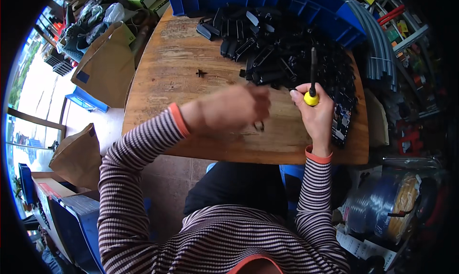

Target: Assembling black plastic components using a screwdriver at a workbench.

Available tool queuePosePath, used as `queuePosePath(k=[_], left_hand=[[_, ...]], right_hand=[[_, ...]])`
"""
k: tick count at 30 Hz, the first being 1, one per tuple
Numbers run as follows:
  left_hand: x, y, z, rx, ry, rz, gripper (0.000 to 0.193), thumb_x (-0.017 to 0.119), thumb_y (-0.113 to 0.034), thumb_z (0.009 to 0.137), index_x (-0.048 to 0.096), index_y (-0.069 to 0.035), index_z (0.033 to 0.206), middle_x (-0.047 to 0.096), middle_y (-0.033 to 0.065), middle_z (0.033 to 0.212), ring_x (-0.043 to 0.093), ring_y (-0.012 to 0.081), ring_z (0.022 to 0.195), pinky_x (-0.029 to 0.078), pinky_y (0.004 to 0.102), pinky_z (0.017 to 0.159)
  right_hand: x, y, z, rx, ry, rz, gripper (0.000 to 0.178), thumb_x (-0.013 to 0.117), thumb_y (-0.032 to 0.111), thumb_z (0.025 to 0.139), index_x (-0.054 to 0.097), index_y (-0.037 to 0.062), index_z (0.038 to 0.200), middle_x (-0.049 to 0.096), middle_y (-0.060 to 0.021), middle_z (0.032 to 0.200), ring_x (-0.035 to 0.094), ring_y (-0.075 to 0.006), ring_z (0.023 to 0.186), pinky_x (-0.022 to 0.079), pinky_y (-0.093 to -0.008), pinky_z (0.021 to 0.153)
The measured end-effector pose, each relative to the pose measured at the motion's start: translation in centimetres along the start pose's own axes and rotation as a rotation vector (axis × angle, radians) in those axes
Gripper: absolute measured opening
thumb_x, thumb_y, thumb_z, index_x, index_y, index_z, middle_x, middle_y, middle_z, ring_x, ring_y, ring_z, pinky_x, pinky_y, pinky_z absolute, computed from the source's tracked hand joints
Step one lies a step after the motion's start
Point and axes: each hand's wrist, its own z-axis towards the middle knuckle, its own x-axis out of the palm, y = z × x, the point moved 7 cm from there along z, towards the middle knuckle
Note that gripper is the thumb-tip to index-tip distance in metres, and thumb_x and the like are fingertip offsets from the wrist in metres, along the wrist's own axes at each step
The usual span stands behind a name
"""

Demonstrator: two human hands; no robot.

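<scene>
My right hand (315, 109) is closed around a screwdriver with a yellow handle (311, 99), its dark shaft pointing away from me toward the pile. My left hand (234, 106) hovers over the middle of the wooden table (167, 97), smeared by motion, so its fingers and anything in them are unclear. Just under it shows a small dark piece (258, 126). A heap of black plastic parts (267, 54) spreads over the far and right side of the table. One small black part (201, 73) lies alone to the left.
Blue plastic bins (215, 0) line the table's far edge. Grey tubes (377, 44) curve past its right corner. Cardboard (107, 63) stands at the left, and a plastic-wrapped roll (382, 207) sits at the lower right.
</scene>
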Motion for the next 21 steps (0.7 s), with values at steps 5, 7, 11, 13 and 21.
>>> queuePosePath(k=[5,7,11,13,21], left_hand=[[2.9,-4.0,0.7,0.080,0.107,0.172,0.017,0.065,-0.015,0.076,0.062,-0.005,0.090,0.061,0.0064,0.102,0.059,0.0209,0.092,0.050,0.0305,0.075],[2.7,-5.1,0.0,0.085,0.028,0.197,0.018,0.064,-0.016,0.077,0.062,-0.005,0.090,0.061,0.0074,0.104,0.059,0.0209,0.094,0.050,0.0303,0.076],[2.1,-5.9,-1.9,0.046,-0.075,0.233,0.021,0.063,-0.019,0.077,0.061,-0.003,0.091,0.060,0.0103,0.109,0.059,0.0213,0.099,0.049,0.0303,0.077],[2.6,-5.9,-2.2,0.027,-0.046,0.170,0.023,0.063,-0.020,0.077,0.061,-0.003,0.091,0.060,0.0118,0.109,0.059,0.0220,0.101,0.049,0.0305,0.078],[2.5,-5.3,-2.3,0.004,-0.011,0.052,0.024,0.063,-0.019,0.076,0.061,-0.003,0.094,0.060,0.0125,0.110,0.059,0.0228,0.103,0.049,0.0316,0.079]], right_hand=[[1.7,1.1,-0.8,-0.093,0.028,0.016,0.013,0.072,0.007,0.082,0.062,0.0009,0.088,0.066,-0.0086,0.074,0.064,-0.0179,0.066,0.049,-0.0281,0.061],[1.8,1.0,-1.3,-0.144,0.096,-0.091,0.012,0.071,0.004,0.081,0.062,0.0014,0.088,0.066,-0.0107,0.077,0.066,-0.0227,0.069,0.050,-0.0289,0.062],[2.8,2.7,-1.4,-0.243,0.182,-0.121,0.013,0.070,0.000,0.078,0.063,0.0018,0.088,0.065,-0.0124,0.080,0.066,-0.0293,0.072,0.051,-0.0310,0.063],[3.8,2.4,-1.3,-0.275,0.207,-0.153,0.014,0.070,0.000,0.077,0.062,0.0020,0.088,0.065,-0.0121,0.080,0.066,-0.0296,0.072,0.051,-0.0316,0.063],[4.8,2.5,-0.7,-0.413,0.322,-0.361,0.015,0.069,0.001,0.077,0.060,0.0020,0.088,0.065,-0.0112,0.080,0.064,-0.0285,0.070,0.051,-0.0326,0.062]])
